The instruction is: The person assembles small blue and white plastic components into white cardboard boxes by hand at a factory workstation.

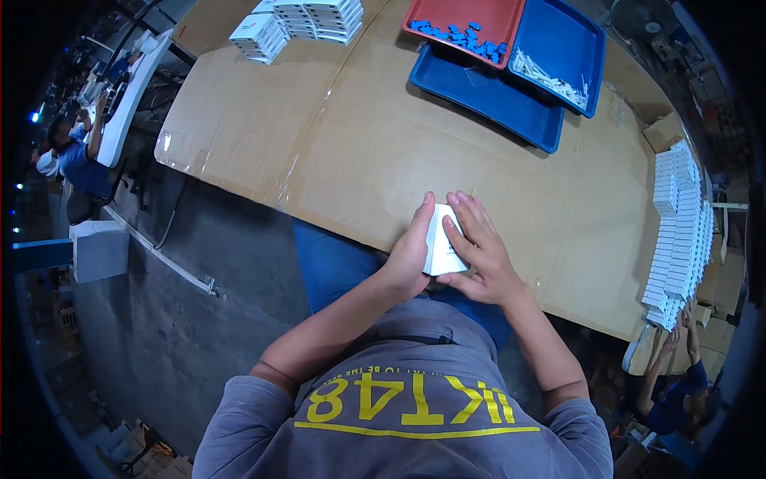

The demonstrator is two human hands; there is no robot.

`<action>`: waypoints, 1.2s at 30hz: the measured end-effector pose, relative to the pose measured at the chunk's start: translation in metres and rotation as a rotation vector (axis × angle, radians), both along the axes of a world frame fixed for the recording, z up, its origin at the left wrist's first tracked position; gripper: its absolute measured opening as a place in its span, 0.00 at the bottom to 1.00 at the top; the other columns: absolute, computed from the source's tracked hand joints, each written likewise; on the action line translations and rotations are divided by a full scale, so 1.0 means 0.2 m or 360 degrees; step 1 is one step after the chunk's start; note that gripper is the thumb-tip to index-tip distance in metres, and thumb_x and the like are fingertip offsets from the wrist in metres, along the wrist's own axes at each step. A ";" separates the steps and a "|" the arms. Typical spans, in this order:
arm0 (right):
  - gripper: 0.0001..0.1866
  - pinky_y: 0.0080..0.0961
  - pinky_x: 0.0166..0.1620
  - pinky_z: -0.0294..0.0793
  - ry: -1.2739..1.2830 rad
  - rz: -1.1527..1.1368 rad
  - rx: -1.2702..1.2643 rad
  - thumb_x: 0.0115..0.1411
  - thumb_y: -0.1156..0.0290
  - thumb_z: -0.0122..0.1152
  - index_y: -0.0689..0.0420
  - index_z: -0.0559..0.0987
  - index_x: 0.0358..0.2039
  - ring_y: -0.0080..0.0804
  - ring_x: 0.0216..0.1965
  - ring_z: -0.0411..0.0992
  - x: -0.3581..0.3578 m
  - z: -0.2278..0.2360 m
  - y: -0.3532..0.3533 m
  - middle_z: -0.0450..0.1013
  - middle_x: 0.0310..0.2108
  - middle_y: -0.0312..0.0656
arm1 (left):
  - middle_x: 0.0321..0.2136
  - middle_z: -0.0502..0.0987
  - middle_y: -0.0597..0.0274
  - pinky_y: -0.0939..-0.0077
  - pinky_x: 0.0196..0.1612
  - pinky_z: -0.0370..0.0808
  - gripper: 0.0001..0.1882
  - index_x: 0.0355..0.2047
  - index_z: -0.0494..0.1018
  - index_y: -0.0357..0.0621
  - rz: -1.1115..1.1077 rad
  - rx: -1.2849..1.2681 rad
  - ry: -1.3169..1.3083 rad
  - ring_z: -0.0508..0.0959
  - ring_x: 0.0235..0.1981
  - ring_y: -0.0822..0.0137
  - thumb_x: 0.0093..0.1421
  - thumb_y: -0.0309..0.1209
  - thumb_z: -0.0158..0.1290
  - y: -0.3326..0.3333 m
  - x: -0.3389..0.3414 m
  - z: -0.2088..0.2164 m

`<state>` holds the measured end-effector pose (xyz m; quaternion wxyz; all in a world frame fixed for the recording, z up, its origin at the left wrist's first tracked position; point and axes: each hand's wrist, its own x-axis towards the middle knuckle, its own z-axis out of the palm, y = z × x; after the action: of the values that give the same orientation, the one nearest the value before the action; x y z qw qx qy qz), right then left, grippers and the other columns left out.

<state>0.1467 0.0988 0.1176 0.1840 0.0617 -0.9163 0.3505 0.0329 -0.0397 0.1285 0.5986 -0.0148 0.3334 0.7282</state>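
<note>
Between my two hands is a small white box (444,254), held near the table's front edge and close to my body. My left hand (411,251) grips its left side, with the thumb up along the edge. On the other side, my right hand (483,247) presses its fingers over the top and right side of the box. Some dark print shows on the face, partly covered by my right fingers. The underside of the box is hidden.
The cardboard-covered table (335,152) spreads ahead. At its far side stand stacked white boxes (307,20), a red tray (471,12) of blue pieces, a blue tray (578,40) of white pieces and a lower blue tray (495,100). Right, white boxes (678,231) pile up near another person (678,399).
</note>
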 end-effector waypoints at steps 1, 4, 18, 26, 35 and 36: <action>0.44 0.60 0.74 0.51 0.0003 0.0004 0.0000 0.59 0.40 0.67 0.52 0.71 0.70 0.59 0.74 0.56 0.01 0.01 -0.02 0.58 0.74 0.52 | 0.62 0.73 0.55 0.61 0.62 0.75 0.36 0.70 0.61 0.45 0.0004 0.0000 0.0003 0.77 0.61 0.59 0.77 0.60 0.31 -0.02 0.00 -0.03; 0.38 0.58 0.75 0.49 0.0004 0.0017 -0.0005 0.64 0.46 0.65 0.54 0.71 0.69 0.58 0.76 0.54 0.04 0.05 -0.05 0.56 0.76 0.51 | 0.69 0.65 0.56 0.65 0.68 0.68 0.34 0.74 0.55 0.41 -0.0208 0.0116 0.0391 0.69 0.67 0.65 0.78 0.51 0.38 -0.09 0.01 -0.01; 0.17 0.35 0.63 0.77 0.0031 -0.0362 -0.1896 0.66 0.80 0.65 0.69 0.78 0.54 0.39 0.59 0.75 0.14 0.12 -0.21 0.75 0.57 0.54 | 0.53 0.79 0.53 0.74 0.59 0.77 0.22 0.61 0.70 0.30 -0.0257 0.0161 0.1042 0.79 0.55 0.68 0.71 0.29 0.58 -0.32 -0.09 0.07; 0.14 0.30 0.59 0.80 0.0050 -0.0295 -0.1629 0.65 0.82 0.65 0.68 0.79 0.50 0.38 0.56 0.77 0.18 0.11 -0.26 0.77 0.54 0.54 | 0.51 0.81 0.54 0.75 0.56 0.77 0.19 0.58 0.74 0.31 -0.0279 0.0183 0.1273 0.80 0.52 0.69 0.71 0.28 0.58 -0.37 -0.09 0.09; 0.13 0.27 0.57 0.79 0.0096 -0.0412 -0.1754 0.65 0.80 0.67 0.67 0.79 0.50 0.34 0.55 0.77 0.15 0.06 -0.25 0.78 0.52 0.51 | 0.52 0.81 0.53 0.73 0.58 0.75 0.19 0.58 0.73 0.31 -0.0308 0.0130 0.1256 0.79 0.54 0.68 0.72 0.29 0.57 -0.33 -0.11 0.08; 0.15 0.27 0.57 0.79 -0.0057 -0.0459 -0.1886 0.65 0.80 0.67 0.67 0.79 0.51 0.32 0.55 0.77 0.14 0.05 -0.23 0.78 0.53 0.50 | 0.52 0.81 0.54 0.73 0.58 0.75 0.19 0.59 0.72 0.31 -0.0275 0.0104 0.1258 0.79 0.53 0.68 0.72 0.30 0.56 -0.32 -0.11 0.07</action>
<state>0.1756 0.0533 0.1275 0.2171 -0.1817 -0.5675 0.7732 0.0117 -0.1041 0.1422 0.4834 0.3135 0.5145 0.6351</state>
